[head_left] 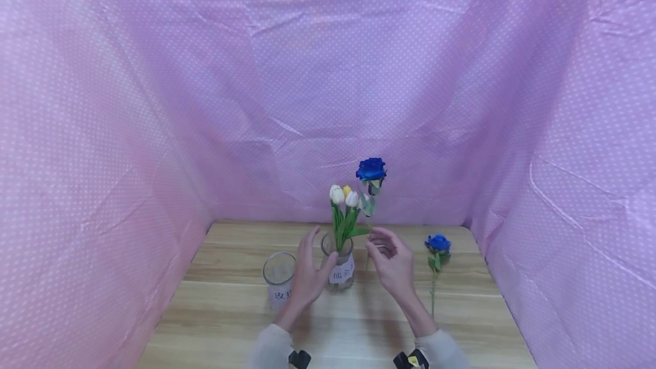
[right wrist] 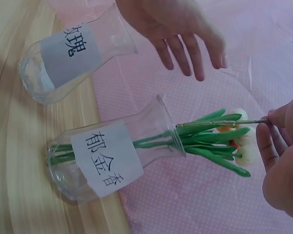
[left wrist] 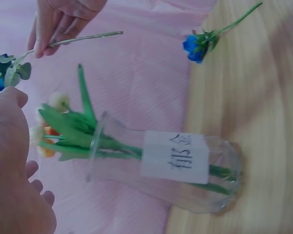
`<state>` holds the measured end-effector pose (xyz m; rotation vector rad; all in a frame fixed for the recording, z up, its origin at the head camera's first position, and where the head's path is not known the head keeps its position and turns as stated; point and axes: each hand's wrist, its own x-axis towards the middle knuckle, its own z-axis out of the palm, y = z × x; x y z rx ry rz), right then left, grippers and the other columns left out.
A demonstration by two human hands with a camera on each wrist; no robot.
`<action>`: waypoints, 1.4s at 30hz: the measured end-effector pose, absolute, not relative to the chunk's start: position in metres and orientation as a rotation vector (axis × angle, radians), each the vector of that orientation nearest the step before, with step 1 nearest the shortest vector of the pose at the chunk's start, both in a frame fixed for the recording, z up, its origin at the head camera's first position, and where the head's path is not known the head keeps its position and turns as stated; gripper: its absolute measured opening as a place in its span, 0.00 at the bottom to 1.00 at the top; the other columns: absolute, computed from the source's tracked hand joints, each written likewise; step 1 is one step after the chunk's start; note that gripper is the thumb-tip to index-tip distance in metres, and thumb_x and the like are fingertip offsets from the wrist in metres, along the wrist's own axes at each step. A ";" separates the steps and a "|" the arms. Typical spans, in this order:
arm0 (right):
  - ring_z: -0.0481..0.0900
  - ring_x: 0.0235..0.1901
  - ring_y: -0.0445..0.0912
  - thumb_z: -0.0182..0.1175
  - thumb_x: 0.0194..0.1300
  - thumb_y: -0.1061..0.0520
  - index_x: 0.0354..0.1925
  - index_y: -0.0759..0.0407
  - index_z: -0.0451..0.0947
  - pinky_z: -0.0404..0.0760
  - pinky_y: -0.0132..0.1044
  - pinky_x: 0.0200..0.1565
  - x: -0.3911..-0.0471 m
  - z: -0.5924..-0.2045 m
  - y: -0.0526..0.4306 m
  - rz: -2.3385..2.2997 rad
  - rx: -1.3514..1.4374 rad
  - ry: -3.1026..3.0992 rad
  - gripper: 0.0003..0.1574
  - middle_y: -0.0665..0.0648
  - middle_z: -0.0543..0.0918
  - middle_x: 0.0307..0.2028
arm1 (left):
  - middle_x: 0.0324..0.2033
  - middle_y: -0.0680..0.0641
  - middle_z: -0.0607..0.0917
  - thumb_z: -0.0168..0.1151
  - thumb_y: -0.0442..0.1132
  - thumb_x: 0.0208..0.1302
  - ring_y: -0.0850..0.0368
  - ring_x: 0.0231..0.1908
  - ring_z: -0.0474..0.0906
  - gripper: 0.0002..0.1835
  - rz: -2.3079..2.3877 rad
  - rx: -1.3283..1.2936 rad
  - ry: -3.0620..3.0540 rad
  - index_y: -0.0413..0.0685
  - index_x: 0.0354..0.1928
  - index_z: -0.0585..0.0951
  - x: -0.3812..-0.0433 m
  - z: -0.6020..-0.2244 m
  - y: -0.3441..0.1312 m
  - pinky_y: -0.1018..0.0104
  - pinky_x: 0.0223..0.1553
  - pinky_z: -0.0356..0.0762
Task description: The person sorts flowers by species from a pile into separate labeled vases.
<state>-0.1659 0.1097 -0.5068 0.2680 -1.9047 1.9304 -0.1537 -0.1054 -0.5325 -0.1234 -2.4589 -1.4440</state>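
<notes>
My right hand (head_left: 393, 261) pinches the stem of a blue rose (head_left: 371, 169), its bloom held up above and to the right of several tulips (head_left: 336, 193). These tulips, white and yellow, stand in a clear glass vase (head_left: 342, 285) with a white handwritten label. In the right wrist view the rose's bare stem (right wrist: 249, 122) passes close by the tulip leaves, outside the vase. My left hand (head_left: 309, 275) is beside the vase on its left, thumb and fingers spread, with nothing in its grasp; whether it touches the glass is unclear.
Another glass vase (head_left: 279, 271), labelled too, stands to the left, partly behind my left hand. A second blue rose (head_left: 438, 244) lies on the wooden table (head_left: 471, 312) at the right. Pink dotted cloth (head_left: 328, 73) hangs at the back and both sides.
</notes>
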 end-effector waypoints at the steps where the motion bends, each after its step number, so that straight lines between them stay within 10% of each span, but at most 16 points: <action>1: 0.90 0.44 0.33 0.73 0.66 0.77 0.62 0.75 0.83 0.93 0.25 0.49 -0.166 -0.506 0.108 1.935 0.272 -1.904 0.26 0.77 0.90 0.50 | 0.88 0.45 0.67 0.71 0.54 0.78 0.36 0.86 0.65 0.44 -1.423 -0.127 -2.464 0.64 0.89 0.63 -0.153 -0.530 -0.108 0.21 0.82 0.66; 18: 0.90 0.44 0.35 0.74 0.66 0.76 0.61 0.69 0.85 0.93 0.27 0.47 -0.176 -0.497 0.076 1.980 0.382 -1.922 0.27 0.72 0.91 0.50 | 0.85 0.48 0.71 0.76 0.52 0.74 0.42 0.85 0.66 0.41 -1.252 -0.025 -2.453 0.60 0.84 0.70 -0.137 -0.524 -0.164 0.32 0.87 0.65; 42: 0.92 0.46 0.42 0.75 0.68 0.72 0.62 0.63 0.85 0.94 0.29 0.46 -0.196 -0.486 0.017 1.958 0.531 -1.912 0.25 0.70 0.93 0.51 | 0.86 0.36 0.67 0.79 0.51 0.72 0.31 0.83 0.68 0.50 -1.235 0.166 -2.457 0.46 0.87 0.63 -0.112 -0.572 -0.206 0.24 0.80 0.71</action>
